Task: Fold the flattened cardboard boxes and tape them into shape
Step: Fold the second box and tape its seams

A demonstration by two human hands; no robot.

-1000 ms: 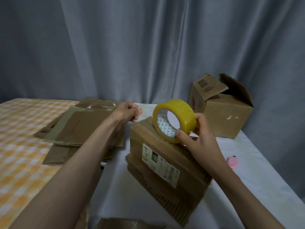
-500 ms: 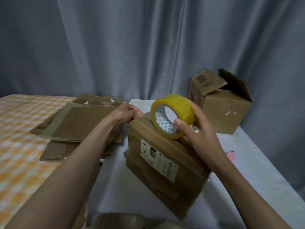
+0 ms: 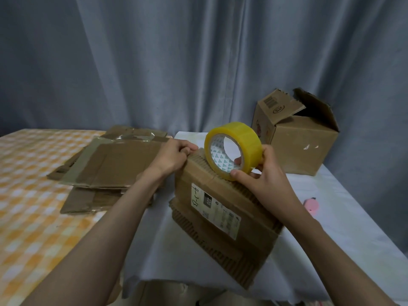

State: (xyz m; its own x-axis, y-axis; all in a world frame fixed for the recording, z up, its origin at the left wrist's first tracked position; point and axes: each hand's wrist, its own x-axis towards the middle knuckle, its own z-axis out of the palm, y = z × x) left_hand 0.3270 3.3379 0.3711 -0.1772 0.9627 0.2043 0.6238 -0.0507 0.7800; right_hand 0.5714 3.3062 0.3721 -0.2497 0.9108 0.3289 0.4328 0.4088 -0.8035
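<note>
Cardboard box (image 3: 223,208): folded into shape, standing on the white cloth (image 3: 167,246) in the middle of the view, one corner toward the camera; ribbed corrugated edges visible along its top and bottom; white shipping label (image 3: 215,209) with handwriting on the near face.
Tape roll (image 3: 233,150): yellow, standing on edge on the top of the box, core printed with small green triangles.
Right hand (image 3: 262,177): grips the roll, thumb pressed on its lower near rim, fingers curled round the far side, one fingertip showing inside the core.
Left hand (image 3: 174,154): at the far left top edge of the box, fingers curled and pinched together there; whether they hold a tape end, cannot tell.
Flattened boxes (image 3: 110,168): loose stack left of the box, lying partly on the orange checked cloth (image 3: 28,195).
Assembled box (image 3: 295,138): back right on the white cloth, top flaps open, well apart from the hands.
Pink object (image 3: 311,205): small, on the white cloth at right, near the right forearm.
Backdrop: grey curtain (image 3: 176,62).
</note>
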